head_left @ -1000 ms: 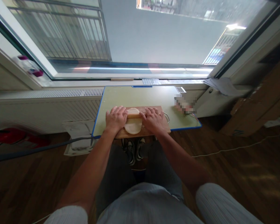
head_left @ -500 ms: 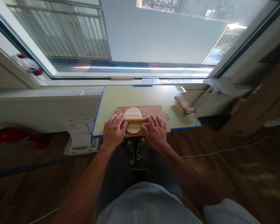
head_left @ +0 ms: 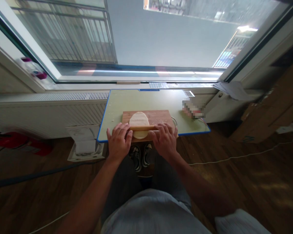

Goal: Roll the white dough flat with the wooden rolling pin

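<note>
A wooden rolling pin (head_left: 143, 128) lies crosswise over a flat oval sheet of dough (head_left: 138, 119). Beneath the dough is a wooden cutting board (head_left: 160, 115) with a metal handle on its right side. My left hand (head_left: 118, 139) rests over the pin's left end, fingers bent over it and thumb alongside. Over the right end is my right hand (head_left: 164, 138), its fingers curled on the pin in the same way. Both palms hide the ends of the pin. The dough shows above and below the pin, between my hands.
The board lies on a pale green table (head_left: 127, 99) with a blue rim. A pixelated object (head_left: 194, 109) stands at its right. Behind are a radiator (head_left: 83, 96) and a window. A red fire extinguisher (head_left: 21, 143) is at far left, cardboard boxes (head_left: 258, 120) at right.
The rolling pin has moved slightly toward me over the dough, and both hands have moved back with it. Dough and board stay in place.
</note>
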`<action>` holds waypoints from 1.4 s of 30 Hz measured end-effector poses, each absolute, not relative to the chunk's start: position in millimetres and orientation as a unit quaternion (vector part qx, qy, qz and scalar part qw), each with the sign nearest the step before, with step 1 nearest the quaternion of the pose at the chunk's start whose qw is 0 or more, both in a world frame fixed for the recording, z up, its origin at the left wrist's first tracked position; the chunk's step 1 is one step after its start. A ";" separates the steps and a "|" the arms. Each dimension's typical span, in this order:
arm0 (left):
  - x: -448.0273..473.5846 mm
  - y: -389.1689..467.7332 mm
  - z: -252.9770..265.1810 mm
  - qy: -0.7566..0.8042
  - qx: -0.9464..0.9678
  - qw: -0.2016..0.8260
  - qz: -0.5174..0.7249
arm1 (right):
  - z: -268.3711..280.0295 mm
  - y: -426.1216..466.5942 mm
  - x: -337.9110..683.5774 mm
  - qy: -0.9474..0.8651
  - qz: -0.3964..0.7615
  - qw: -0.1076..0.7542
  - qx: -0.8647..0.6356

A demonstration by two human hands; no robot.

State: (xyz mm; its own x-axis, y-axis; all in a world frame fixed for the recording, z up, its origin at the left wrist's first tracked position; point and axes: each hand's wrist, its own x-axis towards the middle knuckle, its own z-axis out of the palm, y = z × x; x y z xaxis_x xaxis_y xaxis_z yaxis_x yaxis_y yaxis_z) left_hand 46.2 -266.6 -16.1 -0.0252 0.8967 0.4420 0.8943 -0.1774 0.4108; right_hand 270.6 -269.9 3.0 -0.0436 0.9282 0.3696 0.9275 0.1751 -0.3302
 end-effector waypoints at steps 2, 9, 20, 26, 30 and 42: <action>48.6 -252.2 -8.0 0.650 0.689 -0.008 0.321 | 11.4 -249.6 269.8 -0.720 0.001 0.257 -0.645; 50.5 -204.3 3.9 0.702 0.650 -0.011 0.290 | 12.6 -202.3 262.6 -0.722 -0.005 0.209 -0.659; 44.7 -231.7 -4.2 0.670 0.697 -0.024 0.254 | -4.6 -233.0 264.6 -0.720 -0.002 0.222 -0.657; 42.2 -251.9 -8.7 0.654 0.706 -0.022 0.271 | -13.3 -260.0 268.3 -0.718 -0.004 0.256 -0.647; 40.5 -263.7 -14.6 0.644 0.705 -0.017 0.296 | -21.3 -272.4 270.6 -0.723 -0.018 0.272 -0.635; 39.9 -288.5 -41.4 0.598 0.697 -0.053 0.392 | -44.2 -297.6 273.7 -0.725 -0.054 0.328 -0.603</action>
State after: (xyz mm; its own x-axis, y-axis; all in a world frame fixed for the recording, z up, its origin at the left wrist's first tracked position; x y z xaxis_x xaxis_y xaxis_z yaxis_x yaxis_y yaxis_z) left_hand 39.9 -288.5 -41.4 -0.0229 0.7917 0.6105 0.8755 -0.2789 0.3946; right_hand 273.7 -297.6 -44.2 -0.0567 0.8390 0.5412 0.9101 0.2664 -0.3176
